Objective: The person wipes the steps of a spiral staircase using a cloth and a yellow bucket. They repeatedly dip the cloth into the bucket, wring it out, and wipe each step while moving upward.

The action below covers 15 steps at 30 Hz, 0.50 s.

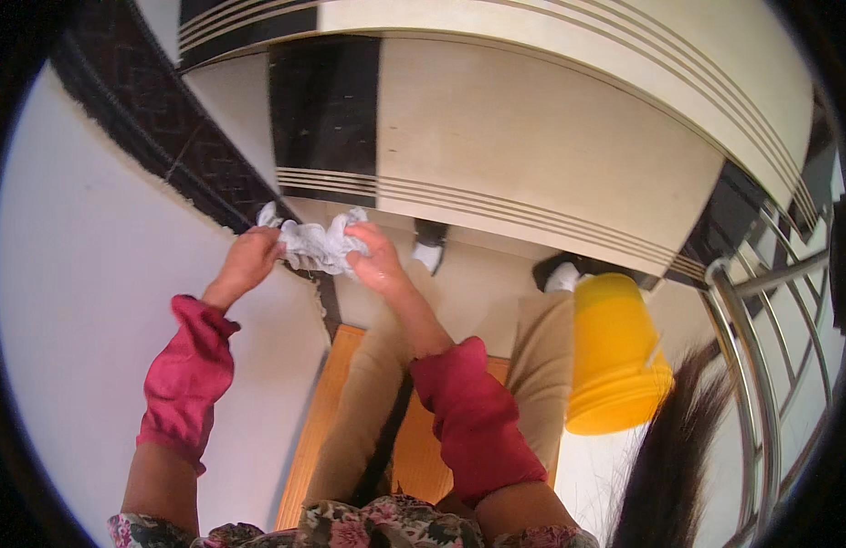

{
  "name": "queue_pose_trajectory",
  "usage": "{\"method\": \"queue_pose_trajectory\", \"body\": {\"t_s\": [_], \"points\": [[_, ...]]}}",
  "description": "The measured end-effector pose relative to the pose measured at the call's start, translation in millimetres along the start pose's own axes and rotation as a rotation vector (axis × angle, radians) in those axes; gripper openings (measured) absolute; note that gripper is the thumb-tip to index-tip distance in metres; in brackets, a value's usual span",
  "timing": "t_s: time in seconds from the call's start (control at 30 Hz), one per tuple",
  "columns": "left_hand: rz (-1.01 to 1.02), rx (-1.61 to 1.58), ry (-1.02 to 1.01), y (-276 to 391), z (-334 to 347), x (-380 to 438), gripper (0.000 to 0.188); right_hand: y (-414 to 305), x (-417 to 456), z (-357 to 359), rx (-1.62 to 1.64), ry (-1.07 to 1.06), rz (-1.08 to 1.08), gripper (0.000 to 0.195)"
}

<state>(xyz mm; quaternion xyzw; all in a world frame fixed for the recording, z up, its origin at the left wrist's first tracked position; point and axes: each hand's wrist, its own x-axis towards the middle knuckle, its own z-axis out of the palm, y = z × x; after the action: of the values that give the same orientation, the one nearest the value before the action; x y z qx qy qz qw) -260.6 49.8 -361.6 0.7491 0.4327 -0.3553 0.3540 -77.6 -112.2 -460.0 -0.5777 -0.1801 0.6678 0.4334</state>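
Note:
A wet-looking white cloth (316, 246), bunched and twisted, is stretched between my two hands in front of my legs. Its left end is gripped by my left hand (250, 259), close to the dark patterned skirting along the wall. My right hand (378, 259) is closed on the other end, above the pale stair tread. Red sleeve covers reach up both forearms. To the right of my legs stands a yellow plastic bucket (611, 342); its inside is hidden from this angle.
Cream and black tiled stair steps (532, 116) rise in front of me. A white wall (121, 274) borders the left side, and a stainless steel railing (741, 356) runs along the right. Orange-brown wood (423, 438) shows beneath my legs. Dark hair hangs at the lower right.

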Motion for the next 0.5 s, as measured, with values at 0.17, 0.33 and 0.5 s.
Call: {"method": "queue_pose_trajectory", "body": {"t_s": [0.17, 0.33, 0.5], "points": [[0.132, -0.502, 0.002, 156, -68, 18, 0.021, -72, -48, -188, -0.158, 0.293, -0.262, 0.038], [0.535, -0.428, 0.318, 327, -28, 103, 0.024, -79, -130, -416, -0.746, 0.865, -0.328, 0.041], [0.786, -0.096, 0.648, 462, 29, 189, 0.016, -81, -123, -558, -0.982, 1.214, 0.026, 0.062]]}}
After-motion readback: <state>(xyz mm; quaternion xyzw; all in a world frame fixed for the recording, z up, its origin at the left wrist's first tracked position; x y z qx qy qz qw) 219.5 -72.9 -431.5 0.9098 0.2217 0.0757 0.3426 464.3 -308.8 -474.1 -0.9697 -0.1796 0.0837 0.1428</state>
